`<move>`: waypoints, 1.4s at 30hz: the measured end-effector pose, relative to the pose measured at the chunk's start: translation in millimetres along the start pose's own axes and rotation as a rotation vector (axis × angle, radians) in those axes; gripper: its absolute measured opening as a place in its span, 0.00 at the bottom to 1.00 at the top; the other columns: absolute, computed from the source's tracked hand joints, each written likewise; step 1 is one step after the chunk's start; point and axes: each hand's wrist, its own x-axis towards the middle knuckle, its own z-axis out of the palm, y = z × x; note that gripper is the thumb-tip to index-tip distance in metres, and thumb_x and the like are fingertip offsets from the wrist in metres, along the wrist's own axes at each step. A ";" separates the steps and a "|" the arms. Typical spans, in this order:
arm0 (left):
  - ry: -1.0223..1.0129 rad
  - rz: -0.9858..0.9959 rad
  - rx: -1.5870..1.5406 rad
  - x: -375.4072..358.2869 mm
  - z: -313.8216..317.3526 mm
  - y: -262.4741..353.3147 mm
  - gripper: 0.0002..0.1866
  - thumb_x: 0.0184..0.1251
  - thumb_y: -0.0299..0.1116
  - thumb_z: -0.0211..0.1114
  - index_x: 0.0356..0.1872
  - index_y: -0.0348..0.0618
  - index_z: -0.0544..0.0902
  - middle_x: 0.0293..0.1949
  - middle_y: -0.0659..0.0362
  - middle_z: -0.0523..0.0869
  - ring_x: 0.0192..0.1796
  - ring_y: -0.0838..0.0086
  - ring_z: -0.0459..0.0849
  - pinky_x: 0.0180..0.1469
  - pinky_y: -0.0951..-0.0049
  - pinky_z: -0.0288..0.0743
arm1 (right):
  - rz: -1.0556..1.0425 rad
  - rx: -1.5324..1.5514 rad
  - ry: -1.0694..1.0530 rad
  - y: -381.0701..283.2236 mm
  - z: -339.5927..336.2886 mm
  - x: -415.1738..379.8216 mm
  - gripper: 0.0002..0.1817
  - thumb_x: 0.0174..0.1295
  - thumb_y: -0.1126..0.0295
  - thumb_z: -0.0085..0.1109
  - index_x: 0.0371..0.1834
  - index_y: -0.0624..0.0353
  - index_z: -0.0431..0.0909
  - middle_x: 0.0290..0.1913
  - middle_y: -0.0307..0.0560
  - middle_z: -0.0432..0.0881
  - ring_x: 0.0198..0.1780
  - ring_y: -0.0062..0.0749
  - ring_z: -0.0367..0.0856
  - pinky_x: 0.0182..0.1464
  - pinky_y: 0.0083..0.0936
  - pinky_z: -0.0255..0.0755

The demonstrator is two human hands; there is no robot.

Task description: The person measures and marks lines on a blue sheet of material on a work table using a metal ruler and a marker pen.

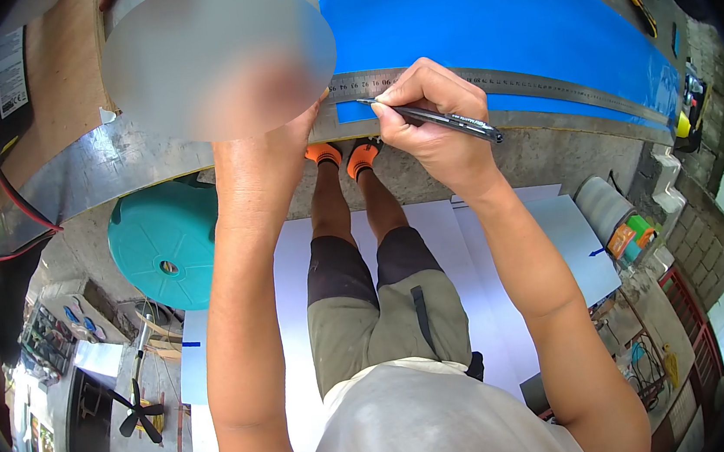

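Observation:
A black pen [449, 118] is pinched in my right hand [433, 101], its tip touching down near the lower edge of the metal ruler [540, 82]. This long ruler lies across a glossy blue sheet [455, 16], with a narrow blue strip showing below it. My left hand [271, 139] is at the left end of the ruler. A grey blurred oval covers most of its fingers, so I cannot see their grip.
Yellow-handled cutters [642, 12] lie at the table's far right. On the left are brown board [61, 89] and a black device with a label [12, 72]. Below the metal table edge stand a teal round stool [150, 238] and white sheets [295, 250] on the floor.

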 end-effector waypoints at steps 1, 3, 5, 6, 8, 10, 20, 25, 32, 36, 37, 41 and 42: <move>-0.002 0.005 0.009 0.2 -0.6 0.5 0.11 0.61 0.21 0.79 0.37 0.35 0.83 0.31 0.57 0.86 0.33 0.71 0.83 0.39 0.68 0.80 | 0.003 0.005 -0.011 -0.3 -0.6 0.6 0.07 0.56 0.81 0.76 0.31 0.65 0.84 0.32 0.44 0.84 0.32 0.28 0.85 0.35 0.23 0.81; -0.001 0.000 0.006 0.3 -0.5 0.1 0.11 0.61 0.21 0.79 0.37 0.35 0.83 0.31 0.57 0.86 0.33 0.71 0.83 0.39 0.68 0.80 | 0.005 0.008 -0.020 -0.9 -1.0 1.1 0.07 0.55 0.81 0.76 0.31 0.65 0.84 0.32 0.44 0.84 0.32 0.28 0.85 0.35 0.23 0.81; -0.001 -0.007 0.000 0.2 0.5 -1.7 0.11 0.61 0.21 0.79 0.37 0.35 0.83 0.31 0.57 0.86 0.33 0.71 0.84 0.39 0.68 0.80 | 0.024 0.012 -0.006 -1.7 -0.1 0.8 0.07 0.55 0.81 0.76 0.30 0.65 0.84 0.31 0.44 0.84 0.32 0.27 0.85 0.36 0.23 0.81; 0.005 0.017 0.015 0.5 0.7 -3.3 0.10 0.63 0.22 0.79 0.37 0.34 0.84 0.29 0.60 0.86 0.32 0.77 0.81 0.36 0.73 0.78 | 0.024 0.013 -0.006 -0.7 -0.6 -0.1 0.07 0.55 0.81 0.76 0.30 0.65 0.84 0.31 0.44 0.84 0.32 0.27 0.85 0.36 0.23 0.81; 0.012 0.045 0.031 0.1 0.7 -4.1 0.09 0.65 0.22 0.79 0.38 0.33 0.84 0.28 0.64 0.85 0.31 0.83 0.78 0.34 0.78 0.75 | 0.115 0.089 -0.020 2.0 -3.1 -1.8 0.07 0.60 0.81 0.75 0.34 0.65 0.83 0.33 0.43 0.84 0.33 0.25 0.85 0.37 0.22 0.81; 0.010 0.041 0.032 0.0 0.0 -2.4 0.10 0.65 0.22 0.79 0.37 0.33 0.84 0.28 0.63 0.85 0.31 0.83 0.78 0.34 0.78 0.75 | 0.213 0.306 0.019 -3.9 -9.0 -1.6 0.06 0.62 0.81 0.73 0.36 0.66 0.83 0.35 0.43 0.85 0.34 0.25 0.85 0.38 0.23 0.82; -0.012 0.244 0.133 -6.5 -6.7 -15.7 0.22 0.56 0.20 0.81 0.51 0.38 0.82 0.39 0.54 0.81 0.36 0.68 0.83 0.41 0.67 0.82 | 0.125 -0.256 0.013 -24.7 -106.3 2.5 0.08 0.72 0.85 0.55 0.48 0.66 0.82 0.47 0.53 0.84 0.45 0.41 0.85 0.51 0.35 0.78; -0.022 0.231 0.300 -9.5 -8.5 -5.1 0.23 0.56 0.23 0.82 0.51 0.41 0.82 0.54 0.47 0.78 0.47 0.48 0.87 0.51 0.52 0.84 | 0.069 -0.580 -0.154 -24.2 -131.3 9.3 0.19 0.59 0.87 0.66 0.53 0.62 0.82 0.51 0.53 0.79 0.56 0.53 0.79 0.60 0.46 0.75; -0.029 0.184 0.481 -0.9 1.6 -2.5 0.24 0.54 0.29 0.84 0.49 0.42 0.81 0.54 0.48 0.78 0.56 0.49 0.84 0.57 0.51 0.80 | 0.034 -0.684 -0.315 4.7 -140.7 18.7 0.18 0.56 0.78 0.75 0.48 0.58 0.79 0.49 0.51 0.79 0.54 0.52 0.77 0.58 0.45 0.71; 0.011 0.220 0.646 3.6 0.3 5.1 0.23 0.54 0.33 0.84 0.49 0.45 0.82 0.52 0.51 0.80 0.56 0.53 0.82 0.57 0.53 0.76 | 0.011 -0.742 -0.354 14.0 -137.6 21.7 0.17 0.55 0.77 0.76 0.44 0.59 0.79 0.47 0.51 0.79 0.53 0.53 0.77 0.56 0.46 0.71; 0.010 0.243 0.716 2.8 -0.9 8.2 0.22 0.55 0.34 0.83 0.49 0.47 0.82 0.51 0.53 0.81 0.56 0.56 0.81 0.57 0.55 0.74 | -0.007 -0.740 -0.348 12.8 -136.6 23.0 0.17 0.55 0.77 0.76 0.44 0.59 0.79 0.47 0.51 0.79 0.53 0.53 0.77 0.56 0.46 0.71; 0.103 0.354 0.743 -8.0 -1.7 6.9 0.13 0.62 0.30 0.76 0.45 0.46 0.82 0.45 0.57 0.82 0.54 0.59 0.82 0.56 0.57 0.72 | -0.102 -0.768 -0.338 12.6 -137.9 23.6 0.12 0.58 0.76 0.72 0.41 0.57 0.78 0.43 0.50 0.81 0.50 0.55 0.76 0.52 0.47 0.69; 0.116 0.359 0.741 -11.3 -1.8 2.9 0.13 0.62 0.30 0.76 0.45 0.46 0.82 0.45 0.57 0.82 0.54 0.59 0.82 0.56 0.57 0.72 | -0.113 -0.745 -0.341 14.2 -139.2 23.4 0.11 0.59 0.76 0.72 0.41 0.58 0.79 0.41 0.50 0.83 0.50 0.54 0.77 0.52 0.47 0.69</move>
